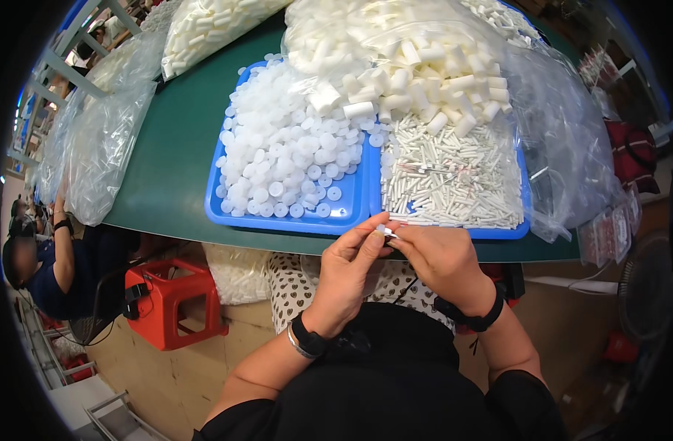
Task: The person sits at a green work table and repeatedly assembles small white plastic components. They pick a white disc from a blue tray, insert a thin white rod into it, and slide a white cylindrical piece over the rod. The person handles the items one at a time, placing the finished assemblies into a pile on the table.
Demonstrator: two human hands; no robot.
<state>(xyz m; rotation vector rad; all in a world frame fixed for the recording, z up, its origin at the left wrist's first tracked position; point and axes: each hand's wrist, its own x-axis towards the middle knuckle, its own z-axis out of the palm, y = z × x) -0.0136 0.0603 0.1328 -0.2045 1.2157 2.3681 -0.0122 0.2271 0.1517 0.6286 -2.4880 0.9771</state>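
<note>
My left hand [349,259] and my right hand [445,262] meet just off the table's near edge, both pinched closed. Between the left fingertips sits a small white translucent disc [384,230]. The right thumb and forefinger press together at a small white piece [392,235] against the disc; its shape is mostly hidden. Straight ahead, a blue tray [292,223] holds a heap of translucent white discs [277,147]. Beside it on the right, another blue tray [491,234] holds many short thin white tubes [446,176].
White foam cylinders [413,88] spill from a clear bag over both trays' far ends. Clear plastic bags [560,132] hang at the right; another bag [105,147] drapes over the green table [174,147] at left. A red stool [171,301] and a seated person [53,268] are at left.
</note>
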